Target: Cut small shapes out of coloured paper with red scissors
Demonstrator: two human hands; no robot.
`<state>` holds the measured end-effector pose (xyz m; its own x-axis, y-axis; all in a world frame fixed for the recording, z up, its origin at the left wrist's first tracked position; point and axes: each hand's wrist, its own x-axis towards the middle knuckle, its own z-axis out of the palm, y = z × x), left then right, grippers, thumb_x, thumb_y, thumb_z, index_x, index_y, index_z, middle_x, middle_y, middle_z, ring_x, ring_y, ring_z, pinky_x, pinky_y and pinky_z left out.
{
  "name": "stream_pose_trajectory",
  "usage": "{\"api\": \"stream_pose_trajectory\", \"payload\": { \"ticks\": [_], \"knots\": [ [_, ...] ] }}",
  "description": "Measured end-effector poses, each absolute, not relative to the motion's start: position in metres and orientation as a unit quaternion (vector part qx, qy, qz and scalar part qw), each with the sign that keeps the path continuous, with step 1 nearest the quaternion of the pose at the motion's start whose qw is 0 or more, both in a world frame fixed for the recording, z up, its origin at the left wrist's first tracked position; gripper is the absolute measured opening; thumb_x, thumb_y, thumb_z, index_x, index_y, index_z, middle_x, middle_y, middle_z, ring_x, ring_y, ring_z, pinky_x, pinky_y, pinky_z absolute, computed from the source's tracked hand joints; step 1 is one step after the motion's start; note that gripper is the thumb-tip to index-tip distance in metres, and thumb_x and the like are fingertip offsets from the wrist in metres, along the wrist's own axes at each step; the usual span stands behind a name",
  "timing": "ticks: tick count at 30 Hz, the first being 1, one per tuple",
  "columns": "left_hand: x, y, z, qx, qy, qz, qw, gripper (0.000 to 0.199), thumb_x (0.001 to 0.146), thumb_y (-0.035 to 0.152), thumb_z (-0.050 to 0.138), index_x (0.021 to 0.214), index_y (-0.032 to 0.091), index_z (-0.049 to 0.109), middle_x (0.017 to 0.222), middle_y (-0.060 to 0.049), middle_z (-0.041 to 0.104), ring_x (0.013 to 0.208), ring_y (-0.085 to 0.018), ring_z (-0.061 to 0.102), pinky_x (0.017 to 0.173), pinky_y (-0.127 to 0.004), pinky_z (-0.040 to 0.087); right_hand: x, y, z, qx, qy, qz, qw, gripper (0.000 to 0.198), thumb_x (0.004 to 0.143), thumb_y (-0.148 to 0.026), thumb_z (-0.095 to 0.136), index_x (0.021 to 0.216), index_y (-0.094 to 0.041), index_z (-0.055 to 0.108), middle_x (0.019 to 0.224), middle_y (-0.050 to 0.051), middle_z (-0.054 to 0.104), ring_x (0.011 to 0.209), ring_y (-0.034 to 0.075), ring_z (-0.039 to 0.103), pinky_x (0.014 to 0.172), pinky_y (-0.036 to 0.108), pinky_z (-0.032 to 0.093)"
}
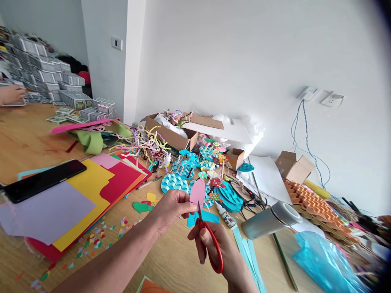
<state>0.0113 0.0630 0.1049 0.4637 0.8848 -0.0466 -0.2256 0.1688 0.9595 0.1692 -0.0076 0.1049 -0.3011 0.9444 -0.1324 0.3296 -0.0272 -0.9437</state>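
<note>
My left hand [179, 205] pinches the lower left edge of a pink paper piece [198, 190], a rounded leaf-like shape with a drawn line along its edge. In my right hand [210, 248] is a pair of red-handled scissors [219, 254], its handles around my fingers. The scissor blades point up at the bottom of the pink paper and overlap it. Below the paper lies a blue paper piece [203, 218]. Green, red and yellow paper cutouts [142, 206] rest left of my left hand. Beyond my hands are blue wave-patterned discs [174, 183] and small colourful paper fish [217, 184].
Coloured paper sheets [73, 195] lie at left under a black phone [45, 179], with paper scraps [97, 240] nearby. At right are a glue bottle [226, 215], a metal flask [269, 219], a stick [285, 262] and a blue plastic bag [330, 260]. Another person's hand [12, 94] shows far left.
</note>
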Motion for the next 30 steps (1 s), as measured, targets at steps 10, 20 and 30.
{"api": "stream_pose_trajectory", "payload": {
  "ticks": [10, 20, 30],
  "knots": [
    [0.0111, 0.0636, 0.1051, 0.502, 0.326, 0.4, 0.694, 0.015, 0.064, 0.028, 0.065, 0.065, 0.013, 0.065, 0.059, 0.0, 0.057, 0.055, -0.01, 0.047, 0.056, -0.025, 0.035, 0.1676, -0.0071, 0.106, -0.508, -0.614, 0.516, 0.314, 0.067, 0.079, -0.075, 0.042, 0.078, -0.011, 0.061, 0.04, -0.001, 0.05, 0.034, 0.007, 0.033, 0.038, 0.022, 0.022],
    [0.0105, 0.063, 0.1062, 0.5, 0.325, 0.403, 0.695, 0.016, 0.066, 0.028, 0.062, 0.064, 0.013, 0.066, 0.063, -0.002, 0.061, 0.056, -0.011, 0.048, 0.057, -0.025, 0.035, 0.169, -0.0072, 0.106, -0.513, -0.612, 0.517, 0.307, 0.067, 0.079, -0.075, 0.043, 0.079, -0.01, 0.061, 0.041, -0.001, 0.051, 0.036, 0.007, 0.034, 0.04, 0.022, 0.023],
    [0.0108, 0.0619, 0.1075, 0.501, 0.322, 0.401, 0.696, 0.015, 0.063, 0.027, 0.062, 0.062, 0.013, 0.066, 0.062, -0.003, 0.063, 0.055, -0.011, 0.048, 0.057, -0.025, 0.034, 0.1687, -0.0073, 0.1088, -0.514, -0.623, 0.509, 0.298, 0.07, 0.076, -0.079, 0.041, 0.08, -0.012, 0.061, 0.045, 0.001, 0.053, 0.04, 0.009, 0.037, 0.042, 0.022, 0.026]
  ]
}}
